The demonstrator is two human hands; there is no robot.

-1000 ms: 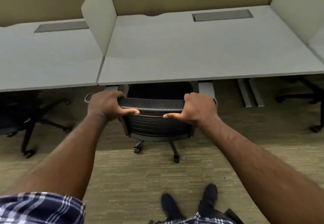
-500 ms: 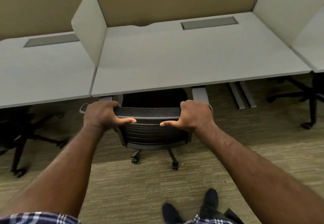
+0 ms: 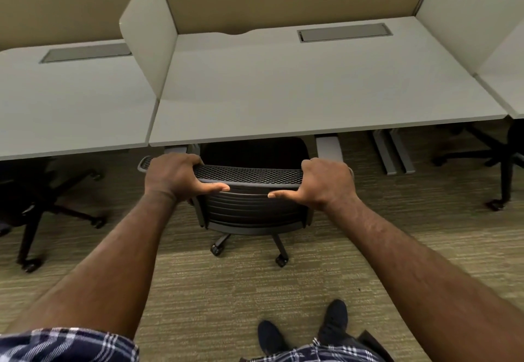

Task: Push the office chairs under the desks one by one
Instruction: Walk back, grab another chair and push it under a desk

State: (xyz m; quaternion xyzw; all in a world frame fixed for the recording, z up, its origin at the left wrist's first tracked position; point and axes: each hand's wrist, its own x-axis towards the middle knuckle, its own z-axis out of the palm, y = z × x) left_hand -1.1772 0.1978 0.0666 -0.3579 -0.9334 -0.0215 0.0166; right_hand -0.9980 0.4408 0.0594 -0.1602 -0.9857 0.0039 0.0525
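left hand (image 3: 175, 176) gripping chair (image 3: 251, 191) back top | right hand (image 3: 326, 184) likewise | seat under counter (image 3: 312, 92) at 12 o'clock

Chair (image 3: 249, 208) at 12 o'clock, seat under middle desk (image 3: 312, 92). Divider (image 3: 147, 44) at 11, second desk (image 3: 71, 101) left of it. More chairs at 9 (image 3: 25, 205) and 3 (image 3: 504, 160).

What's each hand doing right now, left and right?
Left hand: closed on the top edge of the chair backrest, thumb out.
Right hand: closed on the same top edge, thumb out.
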